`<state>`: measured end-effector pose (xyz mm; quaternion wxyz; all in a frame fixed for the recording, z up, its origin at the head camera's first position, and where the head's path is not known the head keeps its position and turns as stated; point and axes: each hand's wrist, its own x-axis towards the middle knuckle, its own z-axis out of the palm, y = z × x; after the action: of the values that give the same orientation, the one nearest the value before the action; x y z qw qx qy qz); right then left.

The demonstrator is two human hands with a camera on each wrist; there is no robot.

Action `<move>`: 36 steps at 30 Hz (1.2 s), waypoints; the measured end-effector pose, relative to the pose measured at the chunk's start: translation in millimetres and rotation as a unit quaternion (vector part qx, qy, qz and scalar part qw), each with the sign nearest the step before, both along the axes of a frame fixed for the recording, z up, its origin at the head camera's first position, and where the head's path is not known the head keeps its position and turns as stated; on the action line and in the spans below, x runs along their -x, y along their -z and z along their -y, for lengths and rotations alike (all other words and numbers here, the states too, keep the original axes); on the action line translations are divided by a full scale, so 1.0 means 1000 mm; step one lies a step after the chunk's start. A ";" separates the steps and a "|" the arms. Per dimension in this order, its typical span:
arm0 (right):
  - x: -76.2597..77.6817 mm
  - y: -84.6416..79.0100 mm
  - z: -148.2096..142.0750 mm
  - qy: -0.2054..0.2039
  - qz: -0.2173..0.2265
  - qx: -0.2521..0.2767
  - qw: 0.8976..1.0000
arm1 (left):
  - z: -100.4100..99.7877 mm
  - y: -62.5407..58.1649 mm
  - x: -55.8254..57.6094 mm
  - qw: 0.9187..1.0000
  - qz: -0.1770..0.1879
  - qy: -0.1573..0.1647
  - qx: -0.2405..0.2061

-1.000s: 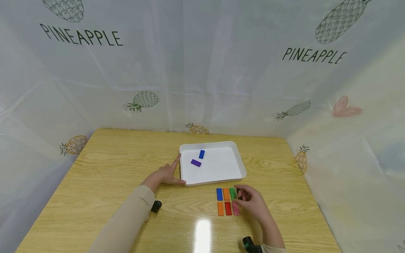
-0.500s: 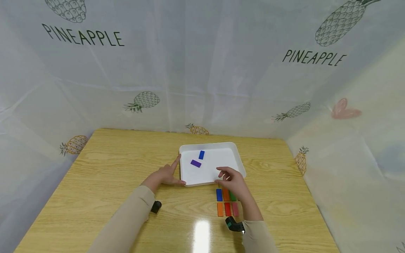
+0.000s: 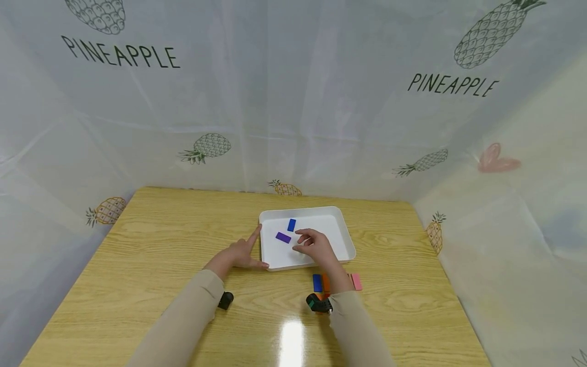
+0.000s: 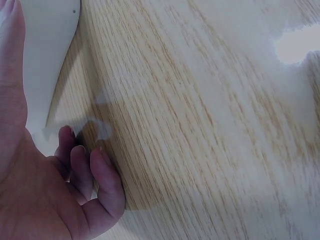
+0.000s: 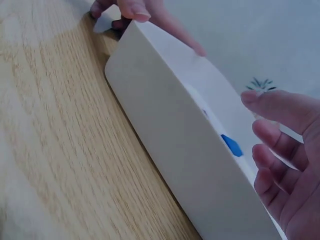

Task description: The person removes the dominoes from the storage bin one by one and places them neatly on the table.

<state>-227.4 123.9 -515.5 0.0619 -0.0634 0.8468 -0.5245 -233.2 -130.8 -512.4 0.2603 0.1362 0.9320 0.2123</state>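
My left hand (image 3: pixel 238 254) rests at the left end of a shallow white tray (image 3: pixel 325 227), thumb and forefinger spread against its corners. Its other fingers bend loosely in the left wrist view, with nothing in them. Over the tray's middle hovers my right hand (image 3: pixel 316 248), and no object shows between its parted thumb and fingers (image 5: pixel 265 130) in the right wrist view. A flat blue block (image 3: pixel 291 225) and a flat purple block (image 3: pixel 283 237) lie inside the tray, just left of the right fingertips.
Flat blocks lie on the wooden table (image 3: pixel 183 214) in front of the tray, among them a blue one (image 3: pixel 317 283) and a pink one (image 3: pixel 356 282). My right forearm and black wrist camera (image 3: pixel 318 303) hide others. A printed curtain (image 3: pixel 293 102) hangs behind.
My right hand has moved from the rows of blocks, leftward and forward over the tray. The pink block at the right has come into view. My left hand and the tray stay put.
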 end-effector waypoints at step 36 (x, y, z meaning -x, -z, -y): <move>0.035 0.025 0.029 0.059 0.090 -0.143 0.984 | 0.002 0.001 0.000 1.000 -0.015 0.006 -0.003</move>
<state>-262.9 94.8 -540.2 0.1155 0.0434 0.9065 -0.4038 -233.1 -132.5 -513.9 0.2474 0.1462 0.9342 0.2116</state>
